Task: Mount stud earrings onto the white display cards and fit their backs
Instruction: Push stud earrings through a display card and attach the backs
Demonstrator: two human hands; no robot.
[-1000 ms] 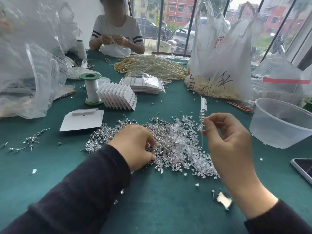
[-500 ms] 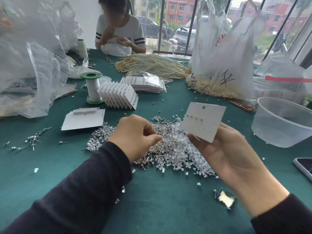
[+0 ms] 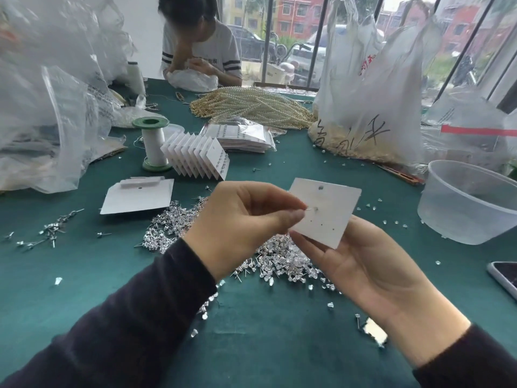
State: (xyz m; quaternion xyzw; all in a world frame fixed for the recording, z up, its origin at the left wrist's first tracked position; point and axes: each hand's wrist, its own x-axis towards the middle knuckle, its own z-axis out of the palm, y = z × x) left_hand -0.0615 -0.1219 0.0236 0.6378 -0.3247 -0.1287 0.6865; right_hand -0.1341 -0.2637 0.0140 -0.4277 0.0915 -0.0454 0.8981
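Observation:
My right hand (image 3: 361, 264) holds a white display card (image 3: 333, 208) by its lower edge, tilted, above the green table. Small holes dot the card's face. My left hand (image 3: 246, 222) pinches a stud earring (image 3: 307, 210) between thumb and forefinger, its thin post pointing at a hole near the card's middle. Under both hands lies a heap of loose silvery studs and clear backs (image 3: 282, 264). Whether the post is in the hole I cannot tell.
A fanned row of filled cards (image 3: 195, 156), flat blank cards (image 3: 137, 197), a green-capped spool (image 3: 152, 144) and bagged cards (image 3: 240, 137) lie beyond. A clear plastic bowl (image 3: 472, 203) and a phone (image 3: 503, 278) sit right. Plastic bags flank the table; a person sits opposite.
My left hand lifted from the stud heap with an earring and came up to the card. My right hand turned the card from edge-on to face me and raised it.

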